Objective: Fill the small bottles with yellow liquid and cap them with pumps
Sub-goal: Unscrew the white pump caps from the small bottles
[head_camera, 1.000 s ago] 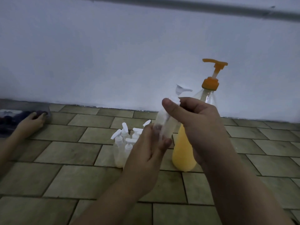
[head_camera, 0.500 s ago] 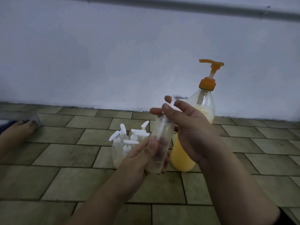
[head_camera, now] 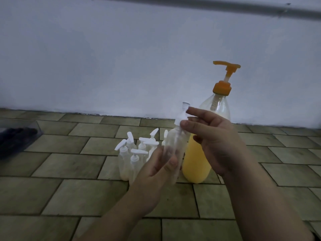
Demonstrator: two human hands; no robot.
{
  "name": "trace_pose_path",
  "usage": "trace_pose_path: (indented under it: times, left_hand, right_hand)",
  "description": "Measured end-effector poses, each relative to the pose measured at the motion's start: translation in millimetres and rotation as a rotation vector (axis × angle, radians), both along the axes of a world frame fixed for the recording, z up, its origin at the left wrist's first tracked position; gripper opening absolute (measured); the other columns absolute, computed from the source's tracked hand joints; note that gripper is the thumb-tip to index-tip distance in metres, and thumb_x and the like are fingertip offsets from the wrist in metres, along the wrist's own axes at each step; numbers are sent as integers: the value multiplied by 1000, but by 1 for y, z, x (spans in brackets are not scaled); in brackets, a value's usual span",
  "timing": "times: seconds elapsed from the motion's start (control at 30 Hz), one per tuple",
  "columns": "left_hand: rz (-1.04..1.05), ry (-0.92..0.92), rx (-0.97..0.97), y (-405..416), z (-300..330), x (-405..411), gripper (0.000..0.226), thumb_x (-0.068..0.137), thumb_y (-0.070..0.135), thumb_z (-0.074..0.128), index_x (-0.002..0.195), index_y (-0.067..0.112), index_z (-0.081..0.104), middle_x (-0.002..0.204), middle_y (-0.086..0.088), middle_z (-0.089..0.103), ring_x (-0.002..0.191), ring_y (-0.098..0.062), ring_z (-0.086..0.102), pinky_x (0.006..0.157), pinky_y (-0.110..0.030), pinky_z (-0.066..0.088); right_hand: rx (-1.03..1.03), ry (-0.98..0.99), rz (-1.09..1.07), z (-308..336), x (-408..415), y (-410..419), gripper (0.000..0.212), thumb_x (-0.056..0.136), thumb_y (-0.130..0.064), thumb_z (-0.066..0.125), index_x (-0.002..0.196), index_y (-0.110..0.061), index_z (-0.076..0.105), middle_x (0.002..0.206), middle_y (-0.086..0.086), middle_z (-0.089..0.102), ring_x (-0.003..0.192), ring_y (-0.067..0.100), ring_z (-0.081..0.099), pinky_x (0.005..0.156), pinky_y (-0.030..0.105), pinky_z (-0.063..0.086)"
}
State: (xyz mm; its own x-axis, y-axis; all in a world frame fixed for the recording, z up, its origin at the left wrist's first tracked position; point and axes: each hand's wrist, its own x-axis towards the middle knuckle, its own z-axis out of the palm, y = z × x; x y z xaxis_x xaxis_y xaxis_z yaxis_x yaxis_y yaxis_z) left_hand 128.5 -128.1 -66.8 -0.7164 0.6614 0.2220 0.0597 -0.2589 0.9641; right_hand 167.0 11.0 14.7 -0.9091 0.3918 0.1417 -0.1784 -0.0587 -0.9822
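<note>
My left hand grips a small clear bottle by its lower body, held tilted above the floor. My right hand pinches the white pump cap at the bottle's neck with thumb and fingers. Behind them stands a large clear bottle of yellow liquid with an orange pump, roughly half full. A cluster of several small bottles with white pumps stands on the tiles just left of it.
The floor is olive-grey tile meeting a white wall at the back. A dark tray or box lies at the far left. A grey pipe runs along the top of the wall.
The small bottle has dropped lower and tilted. My right hand shifted its grip on the pump at the neck. The other person's hand at the far left has gone from view.
</note>
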Motion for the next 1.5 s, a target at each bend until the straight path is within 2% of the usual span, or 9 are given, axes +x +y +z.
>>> trace_pose_path:
  times: [0.17,0.27,0.37,0.53,0.8,1.03,1.13,1.27,1.5]
  left_hand:
    - [87,154,-230,11,-13,0,25,88,42,55,112,41,47,97,16,64,90,3,61,79,-28,53]
    - [156,247,-386,21,-30,-1,21,88,43,55,105,37,46,93,15,59,83,3,56,69,-20,45]
    - [182,232,-465,36,-49,0,25,83,48,50,99,30,44,91,9,57,83,-8,56,68,-31,50]
    - [303,229,-566,53,-77,-5,28,88,20,57,109,24,39,101,5,51,91,-8,52,80,-31,49]
    - [354,217,-556,64,-86,-7,37,88,16,60,112,30,34,113,10,47,98,-1,46,72,-10,36]
    - [366,253,-700,53,-90,4,82,86,24,65,147,20,11,151,4,26,136,-11,30,110,-25,29]
    - [406,316,-713,31,-88,19,71,88,26,61,144,21,18,140,11,33,124,-3,39,101,-15,34]
    - [615,436,-626,-3,-93,28,54,80,25,70,125,22,41,103,18,42,95,-3,46,75,-17,41]
    - [748,359,-631,-4,-86,2,65,84,38,63,138,27,29,87,14,50,73,-2,52,64,-23,49]
  right_hand:
    - [128,64,-95,-3,6,4,63,70,-9,75,126,-27,53,81,-2,70,87,13,68,74,23,48]
    - [174,194,-178,-5,12,12,62,78,0,69,127,-35,51,72,-10,59,75,11,57,72,21,51]
    - [241,327,-234,-7,23,23,52,80,4,66,121,-27,58,79,-3,51,75,10,51,75,22,51]
    - [180,470,-391,-25,53,38,42,79,14,59,102,-21,55,81,-1,55,75,6,59,74,20,52]
    - [120,213,-548,-133,69,42,48,72,17,66,83,-29,55,85,4,64,83,16,65,74,20,54]
    - [406,-101,-581,-214,61,29,37,70,3,77,80,-24,55,82,-1,65,79,19,64,68,32,53]
    - [600,-247,-524,-223,55,26,31,71,-8,79,81,-24,54,80,-1,62,73,14,60,63,31,49]
    - [800,-158,-516,-225,49,22,51,57,5,83,72,-32,53,84,-16,56,77,3,57,62,16,41]
    - [918,-59,-695,-215,45,18,25,66,-2,80,80,-12,62,84,-3,52,73,13,52,63,12,36]
